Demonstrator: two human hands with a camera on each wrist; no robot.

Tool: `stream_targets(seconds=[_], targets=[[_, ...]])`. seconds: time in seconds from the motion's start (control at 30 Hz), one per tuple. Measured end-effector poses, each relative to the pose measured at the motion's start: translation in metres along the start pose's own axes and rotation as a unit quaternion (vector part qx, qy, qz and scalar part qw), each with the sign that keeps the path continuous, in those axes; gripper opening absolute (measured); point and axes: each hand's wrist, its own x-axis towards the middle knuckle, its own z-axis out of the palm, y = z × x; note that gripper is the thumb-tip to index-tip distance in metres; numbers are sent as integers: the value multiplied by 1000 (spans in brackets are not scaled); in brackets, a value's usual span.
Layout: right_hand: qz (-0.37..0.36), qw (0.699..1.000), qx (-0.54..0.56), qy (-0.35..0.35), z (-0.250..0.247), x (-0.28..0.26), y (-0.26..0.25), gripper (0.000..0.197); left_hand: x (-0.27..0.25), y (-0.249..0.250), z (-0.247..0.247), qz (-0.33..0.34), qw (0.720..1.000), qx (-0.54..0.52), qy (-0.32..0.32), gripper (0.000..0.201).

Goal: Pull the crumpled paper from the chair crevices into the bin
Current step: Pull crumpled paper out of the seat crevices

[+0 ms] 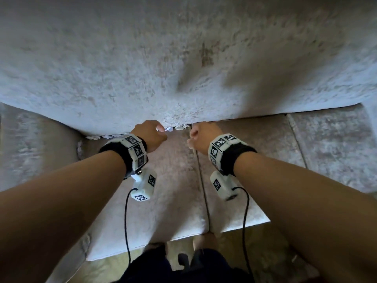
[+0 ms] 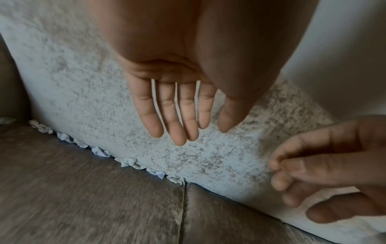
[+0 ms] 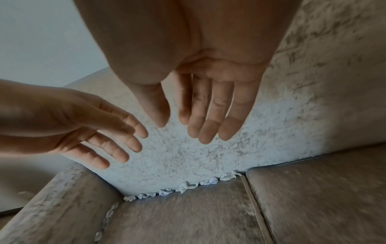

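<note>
Velvety taupe seat cushion [image 1: 175,180] lies under both my hands; my left hand [image 2: 175,105] and right hand [image 3: 211,105] are relaxed, fingers straight, holding nothing. Just beyond the fingertips, the crumpled paper [image 2: 127,162] runs sideways along the backrest crevice, mostly off to the left, nearer my left hand: small white wads

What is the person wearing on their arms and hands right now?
Both forearms are bare, with no sleeves or gloves. The left hand and right hand each have a black wrist strap carrying white blocks printed with black-and-white square markers. A white camera module hangs under each wrist, and a thin black cable trails down from each.
</note>
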Motion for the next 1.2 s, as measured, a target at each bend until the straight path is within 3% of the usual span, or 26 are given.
stream_targets(seconds=[0.07,0.33,0.47,0.6,0.73,1.0,1.2], targets=[[-9,1000,-7,-8,7,22,8,18,15,-10,9,-9,1000,-10,0,10],[-14,998,54,5,83,131,46,1,104,-51,68,-50,998,-37,15,18],[-4,997,73,2,125,186,69,22,149,-74,122,-59,997,-39,30,19],[8,995,91,36,163,235,84,28,189,-100,170,-74,994,-70,45,20],[20,991,107,81,192,279,94,31,224,-116,194,-90,988,-73,100,25],[-20,974,139,177,225,332,109,29,265,-126,220,-49,982,-64,173,33],[-7,968,144,206,231,342,120,23,276,-121,231,-101,974,-26,201,32]])
